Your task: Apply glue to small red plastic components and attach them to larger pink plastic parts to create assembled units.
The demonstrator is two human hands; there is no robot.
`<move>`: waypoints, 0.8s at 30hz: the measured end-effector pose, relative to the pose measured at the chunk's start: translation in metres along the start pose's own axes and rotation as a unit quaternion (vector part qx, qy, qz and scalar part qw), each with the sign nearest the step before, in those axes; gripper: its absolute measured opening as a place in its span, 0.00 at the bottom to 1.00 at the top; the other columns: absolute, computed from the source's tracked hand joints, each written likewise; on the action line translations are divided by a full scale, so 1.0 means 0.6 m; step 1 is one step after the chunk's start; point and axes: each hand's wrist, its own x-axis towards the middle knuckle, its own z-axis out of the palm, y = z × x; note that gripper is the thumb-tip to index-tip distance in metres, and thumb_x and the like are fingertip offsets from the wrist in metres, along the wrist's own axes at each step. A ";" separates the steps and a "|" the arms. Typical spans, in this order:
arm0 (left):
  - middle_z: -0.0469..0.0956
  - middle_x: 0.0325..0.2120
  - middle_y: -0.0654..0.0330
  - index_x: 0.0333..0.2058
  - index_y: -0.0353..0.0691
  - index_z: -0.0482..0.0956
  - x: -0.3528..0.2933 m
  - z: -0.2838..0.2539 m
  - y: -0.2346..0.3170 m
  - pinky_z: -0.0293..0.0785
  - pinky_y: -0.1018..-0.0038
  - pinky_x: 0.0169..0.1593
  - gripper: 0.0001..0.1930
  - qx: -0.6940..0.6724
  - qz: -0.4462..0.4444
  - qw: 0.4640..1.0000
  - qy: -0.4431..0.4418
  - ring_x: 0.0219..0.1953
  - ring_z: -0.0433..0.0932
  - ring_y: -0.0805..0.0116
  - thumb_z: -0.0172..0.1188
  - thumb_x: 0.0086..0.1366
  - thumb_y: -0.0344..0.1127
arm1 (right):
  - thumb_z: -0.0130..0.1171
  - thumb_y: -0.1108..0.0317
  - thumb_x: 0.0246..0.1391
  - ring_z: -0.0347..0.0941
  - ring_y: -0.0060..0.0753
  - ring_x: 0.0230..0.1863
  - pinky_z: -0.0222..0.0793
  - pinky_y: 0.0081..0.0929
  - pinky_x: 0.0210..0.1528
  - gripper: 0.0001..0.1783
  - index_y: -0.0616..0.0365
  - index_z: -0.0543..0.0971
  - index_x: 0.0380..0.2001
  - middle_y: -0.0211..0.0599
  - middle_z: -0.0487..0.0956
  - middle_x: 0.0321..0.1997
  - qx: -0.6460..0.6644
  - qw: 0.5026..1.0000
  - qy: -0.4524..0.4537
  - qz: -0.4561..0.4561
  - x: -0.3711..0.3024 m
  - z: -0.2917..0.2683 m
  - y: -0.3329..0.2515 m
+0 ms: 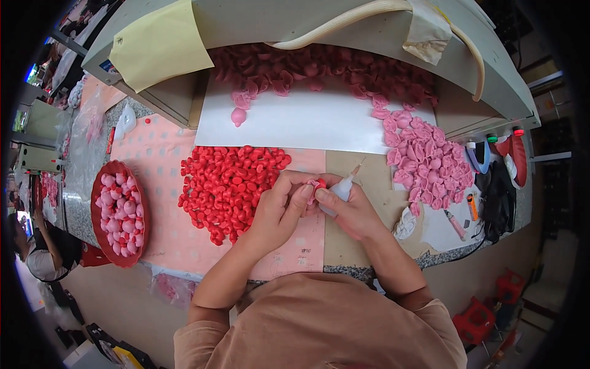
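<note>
Over the near middle of the counter (74, 215), head view: both hands are on one small red-and-pink piece (318, 187), held up between them. Left hand (281, 209): grip closed in a pinch, thumb and fingers on the piece. Right hand (353, 214): grip also closed, thumb tip at the piece, with a white squeeze bottle (342, 189) tucked in the same hand, needle tip pointing far and right, away from the piece. Fingers cover much of it, so we can't tell how well the red and pink parts are seated.

Progress, our read: mid-batch. At left we have a red basket (127, 261) well filled with pink-and-red pieces (129, 208); those look done. The one in hand looks part-done.

Left over, by the look of it: plenty. We see a big heap of loose red parts (226, 187) just left of the hands, a heap of pink petal-like parts (433, 169) to the right, and more pink parts (332, 67) at the far side under the grey hood (491, 80). One pink ball-shaped part (238, 115) sits apart on the white sheet (289, 123).
</note>
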 end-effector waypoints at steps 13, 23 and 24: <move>0.77 0.28 0.61 0.48 0.36 0.73 0.009 0.011 0.012 0.70 0.83 0.30 0.13 0.064 0.018 0.998 -0.008 0.25 0.71 0.80 0.48 0.65 0.28 | 0.57 0.64 0.55 0.67 0.12 0.28 0.64 0.14 0.27 0.13 0.62 0.72 0.37 0.25 0.73 0.28 -0.213 0.973 0.047 -0.071 -0.012 -0.008 -0.014; 0.70 0.22 0.69 0.47 0.33 0.72 -0.006 0.019 -0.011 0.54 0.88 0.20 0.16 0.029 -0.012 0.999 0.027 0.18 0.60 0.86 0.41 0.70 0.37 | 0.56 0.63 0.56 0.67 0.15 0.21 0.62 0.14 0.20 0.11 0.59 0.71 0.33 0.28 0.72 0.22 -0.103 0.992 -0.017 -0.072 -0.007 -0.007 -0.011; 0.71 0.22 0.69 0.47 0.33 0.71 -0.003 0.023 -0.012 0.54 0.88 0.20 0.17 0.015 -0.017 0.999 0.030 0.18 0.60 0.86 0.41 0.70 0.38 | 0.55 0.62 0.56 0.67 0.16 0.20 0.62 0.15 0.19 0.12 0.61 0.70 0.36 0.29 0.73 0.22 -0.081 0.994 -0.030 -0.068 -0.006 -0.014 -0.008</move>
